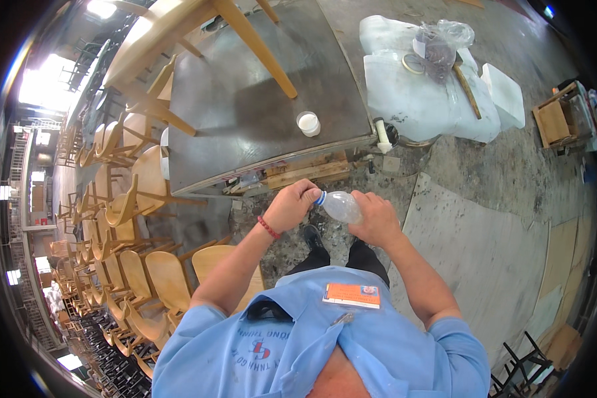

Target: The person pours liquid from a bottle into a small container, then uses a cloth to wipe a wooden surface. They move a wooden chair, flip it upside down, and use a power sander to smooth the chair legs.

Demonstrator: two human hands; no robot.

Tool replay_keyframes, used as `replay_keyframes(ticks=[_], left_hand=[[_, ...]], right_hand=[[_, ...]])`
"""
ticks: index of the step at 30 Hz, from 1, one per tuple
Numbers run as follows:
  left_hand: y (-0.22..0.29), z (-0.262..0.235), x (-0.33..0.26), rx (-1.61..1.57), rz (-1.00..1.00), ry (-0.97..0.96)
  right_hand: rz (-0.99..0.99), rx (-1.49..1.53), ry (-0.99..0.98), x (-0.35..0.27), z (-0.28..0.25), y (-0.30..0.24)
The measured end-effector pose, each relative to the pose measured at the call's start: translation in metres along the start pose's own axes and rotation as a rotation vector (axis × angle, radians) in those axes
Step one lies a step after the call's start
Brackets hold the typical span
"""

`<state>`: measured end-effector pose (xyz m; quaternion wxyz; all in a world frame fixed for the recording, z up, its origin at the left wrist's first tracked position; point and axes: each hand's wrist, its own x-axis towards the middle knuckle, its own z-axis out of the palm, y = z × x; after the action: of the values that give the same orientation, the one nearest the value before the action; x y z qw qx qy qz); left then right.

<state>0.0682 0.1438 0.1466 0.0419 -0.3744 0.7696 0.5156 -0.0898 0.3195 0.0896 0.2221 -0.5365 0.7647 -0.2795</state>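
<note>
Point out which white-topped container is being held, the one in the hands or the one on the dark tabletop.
The clear plastic bottle, gripped by both hands; the small white cup stands untouched on the tabletop.

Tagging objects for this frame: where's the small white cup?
In the head view the white cup stands on the dark tabletop, near its front right edge, above and beyond the hands holding the plastic bottle and left of the white pipe piece.

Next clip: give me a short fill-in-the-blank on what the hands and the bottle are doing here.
1. The right hand holds a clear plastic ____ by its body.
2. The left hand grips the bottle's ____ cap.
3. A red ____ sits on the left wrist.
4. A small white cup stands on the dark ____.

Missing: bottle; blue; bracelet; table
</note>
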Motion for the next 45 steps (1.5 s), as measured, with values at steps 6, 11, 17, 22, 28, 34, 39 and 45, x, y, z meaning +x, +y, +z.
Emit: replay_keyframes(ticks=[6, 11, 17, 22, 28, 34, 39, 45], left_hand=[[-0.034, -0.007, -0.027, -0.030, 0.436, 0.002], [-0.060, -0.016, -0.038, -0.460, 0.447, 0.184], [-0.093, -0.026, -0.046, -0.824, 0.517, 0.421], [-0.087, -0.054, -0.044, -1.103, 0.856, -0.039], [-0.106, -0.041, -0.056, -0.900, 0.304, 0.668], [-0.121, -0.030, -0.061, -0.892, 0.410, 0.732], [-0.162, -0.033, -0.052, -0.898, 0.268, 0.613], [-0.211, -0.038, -0.028, -0.933, 0.878, 0.071]], right_hand=[[0.168, 0.730, -0.574, 0.007, 0.010, -0.003], [0.219, 0.896, -0.345, 0.014, 0.060, -0.057], [0.089, 0.892, -0.411, 0.051, 0.083, -0.097], [0.082, 1.702, -1.183, 0.057, 0.110, -0.087], [0.067, 0.611, -0.222, 0.070, 0.108, -0.129], [-0.271, 0.268, -0.085, 0.067, 0.149, -0.111], [-0.218, 0.370, -0.363, 0.079, 0.175, -0.096], [-0.212, 1.006, -1.331, 0.104, 0.204, -0.055]])
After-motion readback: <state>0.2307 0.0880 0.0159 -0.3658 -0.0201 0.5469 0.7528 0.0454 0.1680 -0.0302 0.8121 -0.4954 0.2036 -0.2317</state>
